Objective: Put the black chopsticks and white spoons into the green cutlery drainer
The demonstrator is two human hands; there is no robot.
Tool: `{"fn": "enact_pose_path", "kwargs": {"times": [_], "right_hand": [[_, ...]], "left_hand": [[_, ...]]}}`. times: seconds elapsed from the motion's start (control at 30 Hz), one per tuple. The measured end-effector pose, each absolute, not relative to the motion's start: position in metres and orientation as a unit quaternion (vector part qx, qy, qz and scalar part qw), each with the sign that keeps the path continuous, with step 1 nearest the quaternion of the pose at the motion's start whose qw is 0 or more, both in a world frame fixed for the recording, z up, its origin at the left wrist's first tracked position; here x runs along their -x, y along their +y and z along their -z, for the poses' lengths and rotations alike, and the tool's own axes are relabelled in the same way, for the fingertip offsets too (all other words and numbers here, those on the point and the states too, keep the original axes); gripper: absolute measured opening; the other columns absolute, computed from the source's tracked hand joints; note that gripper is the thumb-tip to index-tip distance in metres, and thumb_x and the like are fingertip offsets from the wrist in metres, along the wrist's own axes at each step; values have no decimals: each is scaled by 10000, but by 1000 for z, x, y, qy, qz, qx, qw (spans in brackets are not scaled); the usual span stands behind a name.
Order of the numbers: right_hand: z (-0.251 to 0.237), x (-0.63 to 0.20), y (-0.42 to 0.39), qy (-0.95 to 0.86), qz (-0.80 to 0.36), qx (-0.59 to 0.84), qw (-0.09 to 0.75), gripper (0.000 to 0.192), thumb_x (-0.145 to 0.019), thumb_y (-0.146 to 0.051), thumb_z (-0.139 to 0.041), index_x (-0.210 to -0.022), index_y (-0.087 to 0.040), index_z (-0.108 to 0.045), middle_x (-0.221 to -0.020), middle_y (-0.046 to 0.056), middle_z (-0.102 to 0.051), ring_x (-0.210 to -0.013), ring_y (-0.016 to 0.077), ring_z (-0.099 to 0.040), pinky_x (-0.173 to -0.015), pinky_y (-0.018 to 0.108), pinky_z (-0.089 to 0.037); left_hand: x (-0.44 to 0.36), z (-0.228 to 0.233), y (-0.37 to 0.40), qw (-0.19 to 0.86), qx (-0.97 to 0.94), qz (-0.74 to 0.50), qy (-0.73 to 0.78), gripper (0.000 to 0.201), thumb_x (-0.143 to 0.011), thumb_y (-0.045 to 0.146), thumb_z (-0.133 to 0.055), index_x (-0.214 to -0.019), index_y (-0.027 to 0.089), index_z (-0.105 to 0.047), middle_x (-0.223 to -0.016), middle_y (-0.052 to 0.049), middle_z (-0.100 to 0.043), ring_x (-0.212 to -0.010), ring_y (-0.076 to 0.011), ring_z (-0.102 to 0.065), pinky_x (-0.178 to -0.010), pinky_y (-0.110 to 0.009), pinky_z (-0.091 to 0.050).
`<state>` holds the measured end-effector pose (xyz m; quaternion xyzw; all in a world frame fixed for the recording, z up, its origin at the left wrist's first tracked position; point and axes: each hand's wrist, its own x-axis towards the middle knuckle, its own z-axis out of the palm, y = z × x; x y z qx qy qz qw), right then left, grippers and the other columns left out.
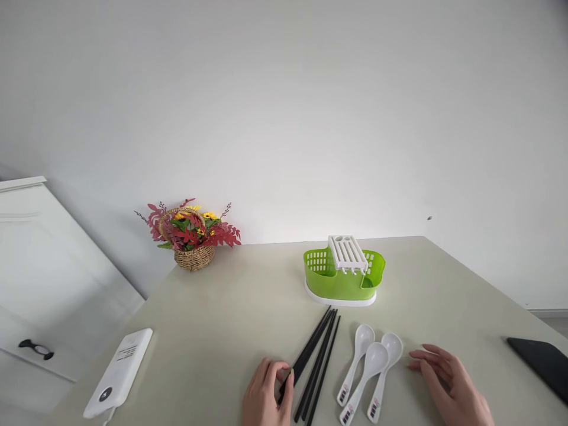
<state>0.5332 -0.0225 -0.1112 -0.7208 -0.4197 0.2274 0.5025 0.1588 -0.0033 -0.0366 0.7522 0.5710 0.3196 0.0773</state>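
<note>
Both of my hands sit at the near edge of the table. My left hand has its thumb and fingers pinched on the near ends of the black chopsticks, which lie in a loose bundle slanting away towards the far right. My right hand rests palm down on the table with its fingers loosely spread, holding nothing; its fingertips lie just beside the white spoons. Those three spoons lie side by side between my hands, bowls pointing away from me and handles towards me, each handle with a small label near its end.

Beyond the chopstick tips stands a green cutlery drainer on a white base, with a white slotted insert in its middle. At the far left corner of the table sits a wicker basket of red and yellow flowers. A white power bank lies near the left edge, and a black phone lies at the right edge, well apart from my right hand.
</note>
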Motion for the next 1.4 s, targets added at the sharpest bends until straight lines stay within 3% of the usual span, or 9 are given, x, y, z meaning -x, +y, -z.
{"fn": "enact_pose_path", "kwargs": {"times": [0.37,0.6,0.87,1.13,1.27,1.4], "right_hand": [[111,-536,-22,-422,-228,725,494,529,-791,-617,-620,-1185,-268,-566,-1106,60,-800,-932,259,-789,-686,318,-585],[109,-534,-22,-412,-244,721,501,528,-811,-607,-616,-1208,-267,-550,-1132,64,-788,-940,252,-785,-679,308,-574],[101,-530,-23,-420,-251,716,498,503,-829,-597,-599,-1214,-278,-538,-1143,57,-778,-957,248,-777,-679,305,-558],[88,-524,-23,-406,-257,717,505,503,-813,-600,-591,-1201,-281,-549,-1128,48,-783,-950,240,-774,-656,296,-542],[81,-522,-24,-394,-266,712,516,524,-768,-596,-627,-1175,-270,-575,-1095,48,-794,-922,247,-778,-646,303,-547],[82,-523,-25,-400,-268,709,515,530,-775,-599,-627,-1183,-266,-573,-1099,53,-796,-931,258,-779,-649,315,-554]], "left_hand": [[-152,36,0,169,-723,-290,604,286,-1050,460,-422,-1024,280,-643,-914,-45,-691,-664,-158,-685,-596,-219,-545],[-154,25,10,108,-746,-263,602,286,-1034,484,-436,-1067,267,-620,-983,-69,-682,-826,-215,-722,-673,-285,-582],[-173,-13,34,78,-809,-56,579,177,-985,165,-502,-1058,201,-659,-1084,-94,-690,-1016,-250,-701,-853,-363,-572],[-203,-45,51,23,-801,106,588,240,-935,38,-499,-1000,123,-714,-1017,-130,-722,-929,-259,-734,-771,-323,-557],[-195,-39,55,5,-805,94,586,262,-882,-3,-502,-874,149,-716,-901,-105,-733,-784,-232,-741,-676,-280,-529],[-177,-33,58,40,-808,3,588,242,-880,56,-510,-811,186,-701,-857,-99,-751,-734,-247,-744,-633,-290,-526]]}}
